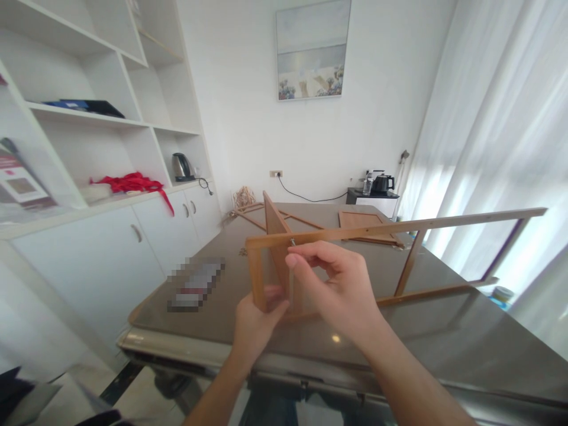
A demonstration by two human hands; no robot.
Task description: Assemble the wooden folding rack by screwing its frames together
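Observation:
A wooden frame (408, 260) with crossbars stands on its long edge across the table, with a wooden panel (276, 228) meeting it near its left end. My right hand (339, 278) pinches a small metal screw (293, 242) between thumb and forefinger. The screw's tip sits at the upper rail of the frame, where the panel meets it; whether it has entered a hole I cannot tell. Lower down, my left hand (260, 316) grips the frame's left end, its fingers wrapped around behind the wood and partly hidden.
Farther back on the table (208, 325) lie a second wooden frame (302, 220) and a flat wooden panel (361, 223). A blurred-out item (197, 284) lies to the left. White cabinets (110, 260) line the left wall, and a curtain (501, 148) hangs at right.

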